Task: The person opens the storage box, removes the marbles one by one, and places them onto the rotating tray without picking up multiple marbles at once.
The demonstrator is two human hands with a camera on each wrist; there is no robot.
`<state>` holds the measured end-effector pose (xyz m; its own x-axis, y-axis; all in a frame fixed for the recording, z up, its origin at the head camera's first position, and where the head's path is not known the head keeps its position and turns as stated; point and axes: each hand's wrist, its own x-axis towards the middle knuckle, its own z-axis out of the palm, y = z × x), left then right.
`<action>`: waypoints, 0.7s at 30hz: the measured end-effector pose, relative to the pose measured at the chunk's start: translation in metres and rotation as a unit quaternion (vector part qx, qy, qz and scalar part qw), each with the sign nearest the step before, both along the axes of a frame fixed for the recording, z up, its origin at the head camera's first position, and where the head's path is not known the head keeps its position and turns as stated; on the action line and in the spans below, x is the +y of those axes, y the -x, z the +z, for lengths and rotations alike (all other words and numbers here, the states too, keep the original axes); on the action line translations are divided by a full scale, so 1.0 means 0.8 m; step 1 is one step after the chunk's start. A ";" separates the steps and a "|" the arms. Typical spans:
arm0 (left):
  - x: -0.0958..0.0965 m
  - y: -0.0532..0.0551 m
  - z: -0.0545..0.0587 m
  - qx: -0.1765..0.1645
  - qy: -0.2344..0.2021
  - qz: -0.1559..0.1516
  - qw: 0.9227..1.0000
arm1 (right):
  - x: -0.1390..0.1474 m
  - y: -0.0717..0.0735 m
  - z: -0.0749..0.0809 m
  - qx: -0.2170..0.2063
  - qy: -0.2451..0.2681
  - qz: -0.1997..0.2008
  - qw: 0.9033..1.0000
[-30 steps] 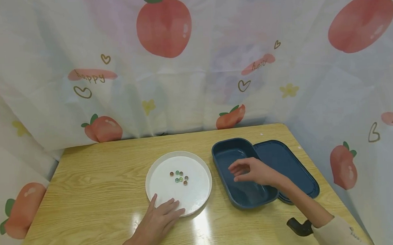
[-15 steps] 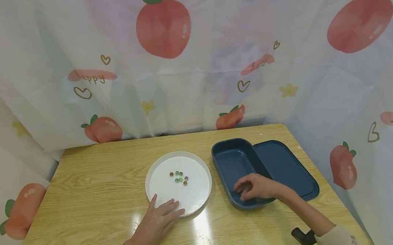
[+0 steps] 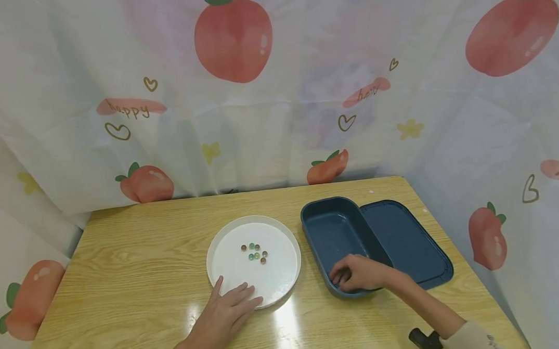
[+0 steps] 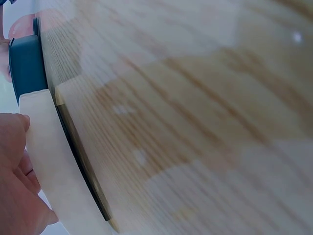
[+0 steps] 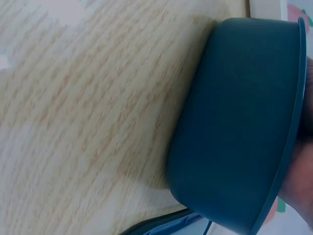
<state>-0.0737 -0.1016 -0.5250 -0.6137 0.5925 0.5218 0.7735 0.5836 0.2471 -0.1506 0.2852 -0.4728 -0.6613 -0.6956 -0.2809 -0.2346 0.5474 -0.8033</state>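
Note:
My left hand [image 3: 227,315] lies with fingers spread over the near rim of a round white tray [image 3: 223,239]. In the left wrist view its fingertips [image 4: 22,121] touch the tray's side wall [image 4: 56,147]. Several small glass marbles [image 3: 257,256], green, brown and clear, sit together on the tray. My right hand [image 3: 363,272] reaches down into the near end of a deep dark blue box [image 3: 331,232], its fingers curled. I cannot tell whether anything is between those fingertips. The right wrist view shows the box's outer wall [image 5: 239,122], with the hand mostly hidden behind it.
A dark blue lid [image 3: 409,241] lies flat to the right of the box, partly behind it. The wooden table [image 3: 138,264] backs onto a curtain [image 3: 268,138] printed with fruit. A black curved object [image 3: 424,340] shows by the right sleeve [image 3: 469,338].
My right hand has come down from above the middle of the box into its near end, its fingers curling more. The left hand, tray and marbles have stayed put.

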 end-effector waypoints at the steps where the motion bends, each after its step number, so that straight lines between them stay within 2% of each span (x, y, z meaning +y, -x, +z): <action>1: 0.000 0.000 0.000 -0.001 -0.001 0.000 1.000 | -0.001 0.000 0.000 0.004 0.001 0.002 1.000; 7: 0.000 0.001 0.002 -0.009 -0.003 0.001 1.000 | -0.006 -0.001 -0.002 0.013 0.000 0.000 1.000; 14: 0.000 0.000 0.002 -0.003 0.000 0.002 1.000 | -0.009 -0.005 -0.001 0.047 -0.025 0.001 0.999; 21: 0.000 0.000 0.000 0.001 -0.006 -0.001 1.000 | -0.009 -0.004 -0.004 0.051 -0.029 -0.001 0.998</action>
<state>-0.0738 -0.1016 -0.5248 -0.6114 0.5876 0.5301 0.7752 0.5793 0.2519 -0.1478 0.2782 -0.4758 -0.6899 -0.6786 -0.2521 -0.3124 0.5933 -0.7419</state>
